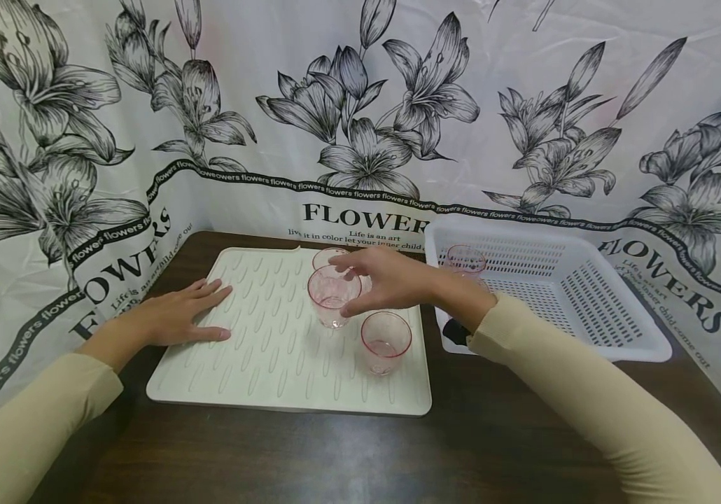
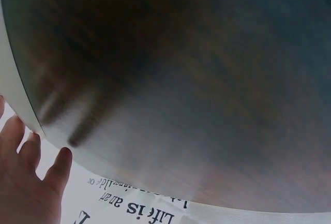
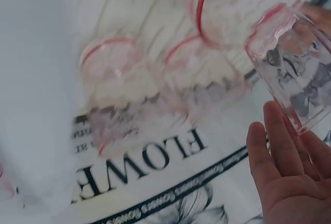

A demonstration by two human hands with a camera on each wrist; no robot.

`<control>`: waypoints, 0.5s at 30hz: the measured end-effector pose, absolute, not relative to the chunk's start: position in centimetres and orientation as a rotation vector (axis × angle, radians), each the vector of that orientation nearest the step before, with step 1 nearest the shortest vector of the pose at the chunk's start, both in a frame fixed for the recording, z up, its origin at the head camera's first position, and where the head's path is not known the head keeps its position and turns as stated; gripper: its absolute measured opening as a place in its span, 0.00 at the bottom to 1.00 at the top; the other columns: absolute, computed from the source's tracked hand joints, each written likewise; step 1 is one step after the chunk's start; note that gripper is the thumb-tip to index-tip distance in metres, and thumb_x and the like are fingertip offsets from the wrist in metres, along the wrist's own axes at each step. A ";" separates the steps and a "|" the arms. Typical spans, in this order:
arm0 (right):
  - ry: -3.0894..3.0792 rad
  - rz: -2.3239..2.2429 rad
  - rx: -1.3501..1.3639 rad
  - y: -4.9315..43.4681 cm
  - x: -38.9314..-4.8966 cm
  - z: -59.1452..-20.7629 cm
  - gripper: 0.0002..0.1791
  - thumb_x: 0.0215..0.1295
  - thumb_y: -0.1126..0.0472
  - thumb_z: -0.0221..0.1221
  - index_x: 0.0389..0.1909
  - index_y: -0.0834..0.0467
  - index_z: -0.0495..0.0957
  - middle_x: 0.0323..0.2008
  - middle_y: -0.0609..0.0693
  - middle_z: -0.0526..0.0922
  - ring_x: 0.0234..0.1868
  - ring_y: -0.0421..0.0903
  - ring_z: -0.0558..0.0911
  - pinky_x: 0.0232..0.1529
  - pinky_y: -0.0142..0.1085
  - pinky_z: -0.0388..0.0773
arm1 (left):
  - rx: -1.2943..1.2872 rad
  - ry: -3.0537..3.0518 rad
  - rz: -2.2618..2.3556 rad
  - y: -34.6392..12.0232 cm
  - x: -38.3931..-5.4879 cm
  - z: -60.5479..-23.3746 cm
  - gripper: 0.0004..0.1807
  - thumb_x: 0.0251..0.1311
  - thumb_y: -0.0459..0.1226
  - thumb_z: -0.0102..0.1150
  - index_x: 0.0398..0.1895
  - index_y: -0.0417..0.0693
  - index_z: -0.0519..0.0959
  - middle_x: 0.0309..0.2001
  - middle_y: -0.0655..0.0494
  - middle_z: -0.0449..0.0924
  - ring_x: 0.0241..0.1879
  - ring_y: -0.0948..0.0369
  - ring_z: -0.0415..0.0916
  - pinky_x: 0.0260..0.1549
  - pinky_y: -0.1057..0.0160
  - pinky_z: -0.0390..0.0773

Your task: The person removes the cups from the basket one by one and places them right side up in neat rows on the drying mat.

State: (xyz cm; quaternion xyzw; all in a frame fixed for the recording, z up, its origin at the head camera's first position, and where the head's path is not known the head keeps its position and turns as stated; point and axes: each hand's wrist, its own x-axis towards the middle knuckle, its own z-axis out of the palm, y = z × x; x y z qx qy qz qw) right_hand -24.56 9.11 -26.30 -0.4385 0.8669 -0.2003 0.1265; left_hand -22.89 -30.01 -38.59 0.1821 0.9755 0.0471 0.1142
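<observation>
My right hand (image 1: 386, 276) holds a clear pink-rimmed glass (image 1: 327, 304) over the white ribbed mat (image 1: 253, 336), thumb at the near side and fingers at the far side. The right wrist view shows that glass (image 3: 295, 63) above the right hand's fingers (image 3: 274, 157). A second glass (image 1: 386, 343) stands upright on the mat, nearer the front. Another glass (image 1: 329, 256) is partly hidden behind the held one. My left hand (image 1: 171, 315) rests on the mat's left edge with its fingers spread; the left wrist view catches some of its fingers (image 2: 57, 172).
To the right is a white perforated plastic basket (image 1: 556, 280), with pink-rimmed glassware (image 1: 466, 259) at its left end. Mat and basket sit on a dark wooden table (image 1: 310, 455). A flower-printed white curtain (image 1: 241, 126) hangs behind and at the sides.
</observation>
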 end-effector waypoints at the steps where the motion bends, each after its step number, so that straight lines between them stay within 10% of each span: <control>1: 2.512 -0.581 -1.286 8.8 -24.5 -26.5 0.45 0.57 0.47 0.71 0.72 0.59 0.65 0.64 0.53 0.77 0.60 0.44 0.79 0.60 0.42 0.74 | 0.535 2.861 0.139 -30.0 -22.9 -38.6 0.56 0.54 0.73 0.52 0.78 0.49 0.56 0.76 0.37 0.51 0.73 0.34 0.47 0.57 0.25 0.59; 15: 2.388 -0.505 -1.377 5.9 -23.8 -29.7 0.43 0.60 0.53 0.70 0.72 0.64 0.64 0.68 0.55 0.73 0.60 0.49 0.79 0.62 0.36 0.71 | 0.534 2.857 0.159 -30.1 -22.9 -38.6 0.56 0.54 0.73 0.52 0.78 0.49 0.55 0.77 0.37 0.50 0.74 0.34 0.46 0.58 0.25 0.58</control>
